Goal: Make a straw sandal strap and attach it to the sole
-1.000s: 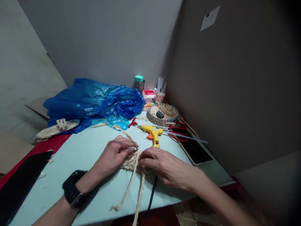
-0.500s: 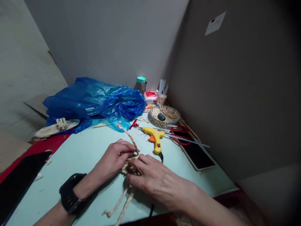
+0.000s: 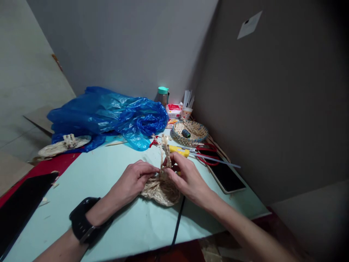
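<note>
A woven straw piece [image 3: 160, 191], rounded and pale tan, lies on the pale green table covering in front of me. Straw cords [image 3: 165, 147] stand up from its far side. My left hand [image 3: 137, 177] is closed, thumb and fingers pinching the base of the cords at the rim. My right hand [image 3: 188, 177] grips the cords from the right, its fingertips curled behind them. Partly behind that hand is a yellow glue gun [image 3: 180, 150], its handle mostly covered.
A blue plastic bag [image 3: 109, 112] fills the back left, near another straw piece [image 3: 64, 145]. Farther right are a shallow basket [image 3: 200, 137] with a thread spool [image 3: 186, 133], red-handled scissors [image 3: 206, 160] and a phone [image 3: 227, 178]. A black cable [image 3: 178, 220] runs off the front edge.
The straw piece has turned, so cords that hung toward me now point away. My right hand has moved up and right, uncovering the woven body and covering part of the glue gun.
</note>
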Demonstrator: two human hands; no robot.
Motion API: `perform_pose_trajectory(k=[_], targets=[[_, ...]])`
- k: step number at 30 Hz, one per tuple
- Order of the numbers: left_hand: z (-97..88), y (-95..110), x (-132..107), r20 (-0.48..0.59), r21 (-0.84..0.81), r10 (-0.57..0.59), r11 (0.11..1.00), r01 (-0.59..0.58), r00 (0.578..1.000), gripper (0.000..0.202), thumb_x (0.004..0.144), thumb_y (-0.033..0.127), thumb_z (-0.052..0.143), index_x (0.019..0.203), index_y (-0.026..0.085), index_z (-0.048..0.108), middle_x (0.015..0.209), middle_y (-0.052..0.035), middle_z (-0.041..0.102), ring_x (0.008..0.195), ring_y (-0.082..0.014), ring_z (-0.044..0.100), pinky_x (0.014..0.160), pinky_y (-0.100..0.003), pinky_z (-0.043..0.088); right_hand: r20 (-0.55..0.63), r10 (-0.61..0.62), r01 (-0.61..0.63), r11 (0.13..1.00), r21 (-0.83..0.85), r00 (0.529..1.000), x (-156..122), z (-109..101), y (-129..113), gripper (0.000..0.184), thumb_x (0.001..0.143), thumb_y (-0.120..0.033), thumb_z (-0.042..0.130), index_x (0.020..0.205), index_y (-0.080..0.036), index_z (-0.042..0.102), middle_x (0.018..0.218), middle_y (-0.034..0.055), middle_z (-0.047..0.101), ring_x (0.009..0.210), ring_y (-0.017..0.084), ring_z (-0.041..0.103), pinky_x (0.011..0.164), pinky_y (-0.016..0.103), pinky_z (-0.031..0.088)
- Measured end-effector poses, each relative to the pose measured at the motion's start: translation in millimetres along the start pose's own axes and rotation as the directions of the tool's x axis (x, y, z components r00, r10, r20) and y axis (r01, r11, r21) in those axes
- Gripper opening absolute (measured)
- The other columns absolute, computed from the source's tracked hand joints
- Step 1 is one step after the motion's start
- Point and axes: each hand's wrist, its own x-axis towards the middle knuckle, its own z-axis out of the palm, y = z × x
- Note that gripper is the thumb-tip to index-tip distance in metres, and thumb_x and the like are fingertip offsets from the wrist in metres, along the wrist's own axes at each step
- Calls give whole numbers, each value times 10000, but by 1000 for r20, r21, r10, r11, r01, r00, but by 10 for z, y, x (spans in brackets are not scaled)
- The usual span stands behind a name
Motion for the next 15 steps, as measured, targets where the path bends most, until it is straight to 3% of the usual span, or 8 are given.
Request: perform_pose_trajectory(k=[2, 4, 7, 10, 13, 15], targets=[[7, -1, 6, 8, -7, 6, 1000, -6, 1000, 341, 832, 163, 477, 895, 235, 805, 899, -71, 783, 878, -240, 667, 817, -362, 493, -10, 40, -40, 999, 31, 999, 26, -24, 9, 72, 936, -244, 510, 975, -184, 511, 914, 49, 564, 818, 193, 526, 729, 314, 417], [11, -4, 7, 8, -17, 8, 1000, -8, 1000, 341, 837, 169, 478, 881, 249, 807, 922, -68, 785, 903, -239, 667, 834, -361, 493, 59, 35, -40, 996, 82, 998, 56, -57, 15, 112, 951, -275, 522, 1003, -186, 565, 930, 47, 602, 850, 194, 556, 754, 313, 430], [15, 1, 3, 8, -32, -3, 999, 3, 1000, 322, 824, 174, 495, 851, 256, 805, 894, -60, 783, 881, -238, 660, 813, -356, 494, 210, -34, -5, 983, 183, 977, 105, -106, 37, 137, 940, -303, 571, 904, -199, 652, 921, 23, 647, 888, 181, 595, 784, 289, 449], [14, 18, 7, 1, -49, -28, 998, 28, 1000, 269, 777, 166, 543, 790, 254, 797, 848, -48, 773, 869, -244, 658, 803, -352, 487, 250, -56, -8, 969, 248, 967, 146, -126, 72, 138, 905, -269, 607, 816, -181, 667, 876, 14, 634, 865, 173, 582, 783, 281, 448], [-16, 26, 23, -107, -75, -101, 993, 93, 989, 222, 805, 241, 573, 853, 243, 790, 932, -60, 769, 946, -262, 651, 875, -377, 465, 228, -7, -63, 953, 296, 974, 186, -130, 108, 113, 896, -237, 600, 833, -172, 667, 812, 2, 608, 785, 156, 564, 725, 265, 445], [-61, 19, 28, -236, -104, -185, 981, 164, 954, 237, 838, 328, 583, 940, 230, 773, 1041, -79, 754, 1028, -281, 625, 936, -404, 429, 197, 39, -105, 936, 336, 980, 228, -146, 123, 127, 907, -259, 587, 865, -168, 666, 794, -2, 603, 716, 140, 558, 656, 246, 440]])
